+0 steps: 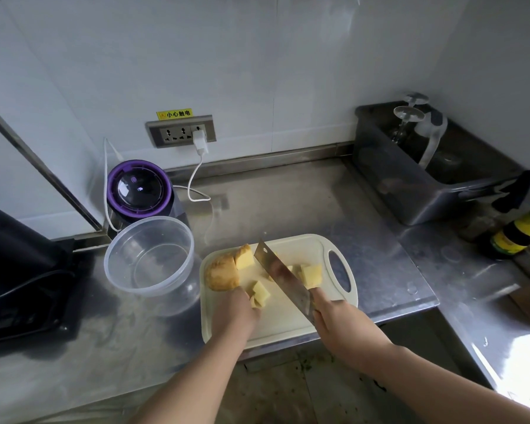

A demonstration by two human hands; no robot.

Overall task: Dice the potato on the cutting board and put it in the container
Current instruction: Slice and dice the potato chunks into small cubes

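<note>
Head view. Right hand (340,319) grips the cleaver (283,278) by its handle, blade angled across the cutting board (276,319) between both hands. Left hand (236,310), fingers curled, pins potato pieces (261,292) at its fingertips, likely to keep the tips clear of the edge. Skin-on potato chunk (222,273) just beyond left hand, uncut. Container (178,304) further left holds no potato.
</note>
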